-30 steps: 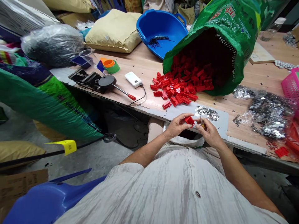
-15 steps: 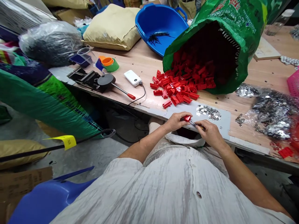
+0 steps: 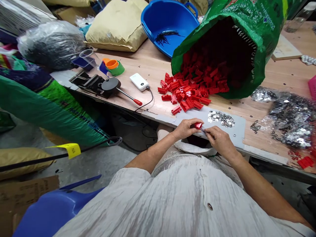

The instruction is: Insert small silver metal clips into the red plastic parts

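At the table's front edge, my left hand point(image 3: 185, 128) pinches a small red plastic part point(image 3: 198, 125) between thumb and fingers. My right hand point(image 3: 220, 140) is closed around a small screwdriver point(image 3: 202, 130), its thin metal shaft touching the red part; the handle is mostly hidden by the fingers. Just beyond both hands, a pile of small shiny metal pieces point(image 3: 221, 118) lies on a grey sheet point(image 3: 238, 131). Behind that, loose red plastic parts point(image 3: 189, 93) spill from the mouth of a green woven sack point(image 3: 261, 46).
A black clamp-like device point(image 3: 98, 85) with a red-tipped lever and a white power bank point(image 3: 139, 82) stand to the left. Farther back are a blue basin point(image 3: 170, 19) and a beige sack point(image 3: 116, 28). Plastic bags of metal pieces point(image 3: 293, 115) lie right. An open white bag point(image 3: 195, 147) hangs below the edge.
My right hand has shifted slightly left, closer to the red part, and the screwdriver's handle is now more covered. My left hand stays in place. The camera view has moved a little.
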A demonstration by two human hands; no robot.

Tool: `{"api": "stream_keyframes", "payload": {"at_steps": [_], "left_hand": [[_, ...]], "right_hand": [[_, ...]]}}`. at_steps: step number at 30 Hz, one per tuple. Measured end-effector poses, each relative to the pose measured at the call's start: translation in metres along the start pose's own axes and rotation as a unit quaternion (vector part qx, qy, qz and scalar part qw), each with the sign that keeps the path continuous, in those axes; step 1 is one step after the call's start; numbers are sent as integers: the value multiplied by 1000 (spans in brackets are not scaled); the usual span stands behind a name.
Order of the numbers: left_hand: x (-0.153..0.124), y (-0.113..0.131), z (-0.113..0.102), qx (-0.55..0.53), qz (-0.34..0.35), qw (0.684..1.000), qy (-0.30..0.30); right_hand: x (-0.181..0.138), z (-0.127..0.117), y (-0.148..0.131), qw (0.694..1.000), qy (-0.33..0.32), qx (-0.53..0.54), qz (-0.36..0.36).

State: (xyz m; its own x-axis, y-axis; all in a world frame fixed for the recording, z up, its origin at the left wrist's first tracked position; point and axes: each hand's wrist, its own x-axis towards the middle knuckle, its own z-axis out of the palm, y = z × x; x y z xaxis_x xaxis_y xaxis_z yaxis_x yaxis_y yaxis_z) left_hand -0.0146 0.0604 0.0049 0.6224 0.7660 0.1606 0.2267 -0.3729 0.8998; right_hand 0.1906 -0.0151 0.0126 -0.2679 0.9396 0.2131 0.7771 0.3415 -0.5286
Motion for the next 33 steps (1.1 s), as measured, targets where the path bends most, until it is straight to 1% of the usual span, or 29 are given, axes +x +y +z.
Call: {"api": "stream_keyframes", "payload": {"at_steps": [3,6,8,11,12,14,17,20,23,27,30,33], "left_hand": [[0,3,0,2,-11,1000,9],[0,4,1,-1,-16,1000,17],[0,4,3,-6,-15,1000,21],[0,4,6,-12,-19,999,33],[-1,4,6,-15,-22,999,35],[-1,3,6,-28,-25,999,34],[-1,2,4,-65,-23,998,13],[-1,1,0,-96,-13,995,-13],[0,0,-3,-105,-5,994,-27],[1,0,-5,-85,2,996,-38],[1,-2,-4,-61,15,997,-46],[1,-5,-1,-38,32,998,-37]], "right_hand": [[-1,0,-3,999,6,-35,-8],[-2,3,-11,996,-4,-87,-6],[-2,7,-20,992,-14,-123,8],[-1,15,-30,986,-16,-160,48],[-1,17,-32,986,-12,-155,59],[0,16,-29,992,1,-111,68],[2,8,-16,998,12,-4,59],[2,0,-8,997,11,47,52],[2,-1,-8,998,0,44,44],[2,2,-14,999,-17,17,40],[5,3,-16,998,-42,-26,39],[9,4,-18,995,-65,-72,39]]}}
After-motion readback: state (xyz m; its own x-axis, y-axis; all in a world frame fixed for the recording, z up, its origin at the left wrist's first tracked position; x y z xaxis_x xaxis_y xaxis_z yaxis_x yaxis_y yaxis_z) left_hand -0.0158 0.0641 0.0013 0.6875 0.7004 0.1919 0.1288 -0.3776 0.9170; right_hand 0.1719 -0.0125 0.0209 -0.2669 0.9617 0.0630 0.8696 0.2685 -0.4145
